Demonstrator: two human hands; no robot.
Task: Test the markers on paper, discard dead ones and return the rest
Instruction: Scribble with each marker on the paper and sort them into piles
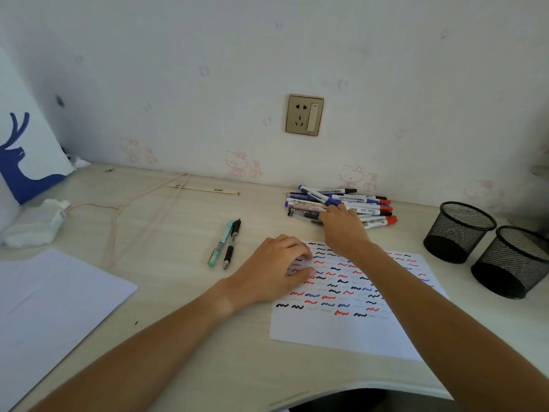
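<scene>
A pile of several markers (368,203) with blue, red and black caps lies by the wall at the back of the desk. My right hand (341,227) reaches over the pile, its fingertips touching a blue-capped marker (332,201); no marker is lifted. The test paper (341,328), covered with red, blue and black squiggles, lies in front of me. My left hand (276,269) rests on the paper's top-left corner with loosely curled fingers, holding nothing.
Two black mesh pen cups (459,231) (512,261) stand at the right. Two pens (225,243) lie left of the paper. Blank sheets (50,307), crumpled tissue (35,223), a cord (133,203) and wrapped chopsticks (205,189) occupy the left.
</scene>
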